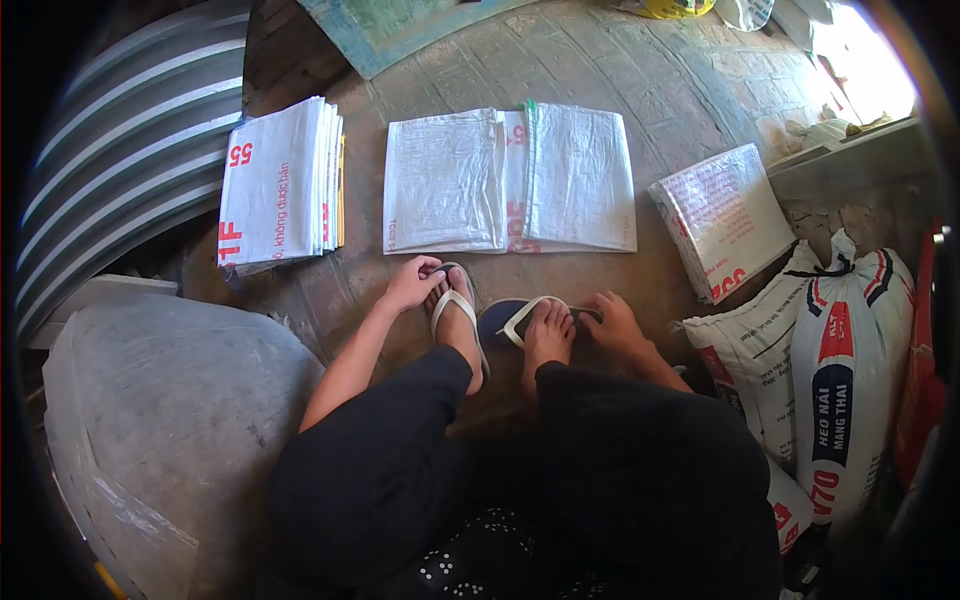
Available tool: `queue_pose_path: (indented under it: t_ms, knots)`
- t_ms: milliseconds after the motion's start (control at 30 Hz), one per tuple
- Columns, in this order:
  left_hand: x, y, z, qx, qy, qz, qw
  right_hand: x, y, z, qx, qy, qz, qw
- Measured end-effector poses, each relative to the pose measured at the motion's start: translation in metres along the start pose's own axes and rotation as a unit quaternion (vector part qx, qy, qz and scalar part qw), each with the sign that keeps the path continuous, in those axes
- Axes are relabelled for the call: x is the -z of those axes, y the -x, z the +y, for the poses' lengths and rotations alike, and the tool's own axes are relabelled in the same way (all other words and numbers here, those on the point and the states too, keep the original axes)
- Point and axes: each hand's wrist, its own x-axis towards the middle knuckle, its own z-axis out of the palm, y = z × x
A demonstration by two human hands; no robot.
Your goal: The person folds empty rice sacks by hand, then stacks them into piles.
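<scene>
My left hand rests by the toes of my left foot, its loosely bent fingers touching the front of a white-strapped flip-flop. Beside my right foot, my right hand has its fingers apart and slightly curled, close to the edge of the other flip-flop. That foot sits partly off its dark sole. Neither hand appears to hold anything. Just ahead of my feet lies a folded white woven sack, its two sides turned in toward a middle strip with red print.
A stack of folded sacks stands at left, and another folded stack at right. Filled feed sacks lean at the right. Corrugated metal sheeting and a grey plastic-covered bulk are on the left. A blue-edged board lies ahead.
</scene>
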Motion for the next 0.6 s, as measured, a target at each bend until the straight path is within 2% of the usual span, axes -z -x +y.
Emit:
queue_pose_path:
  t_ms: [33, 133, 200, 300, 333, 467, 500, 600]
  knots:
    - [-0.001, -0.003, -0.002, -0.001, 0.002, -0.007, 1.000, 0.003, -0.005, 0.001, -0.014, -0.014, -0.035, 0.999]
    - [-0.004, -0.013, -0.016, 0.002, 0.040, -0.018, 0.999, 0.003, -0.016, 0.005, -0.032, 0.020, -0.058, 0.998]
    - [-0.006, -0.021, -0.025, 0.007, 0.112, -0.013, 0.994, 0.002, -0.023, 0.002, -0.024, 0.014, -0.032, 0.999]
    - [-0.003, -0.023, -0.018, -0.012, -0.033, 0.010, 0.999, -0.001, -0.031, 0.000, -0.039, 0.000, -0.003, 0.999]
    - [-0.003, -0.017, 0.004, -0.011, -0.094, 0.046, 0.994, -0.002, -0.032, -0.002, -0.049, -0.006, 0.006, 0.999]
    - [-0.010, -0.034, -0.007, -0.020, -0.096, 0.238, 0.966, 0.001, -0.030, -0.008, -0.049, 0.011, 0.003, 0.999]
    - [0.005, -0.036, -0.014, -0.028, -0.100, 0.250, 0.963, -0.001, -0.030, -0.005, -0.055, 0.003, 0.005, 0.998]
    - [0.035, -0.021, -0.040, 0.045, -0.166, 0.221, 0.960, -0.006, -0.027, -0.005, -0.046, 0.006, 0.018, 0.999]
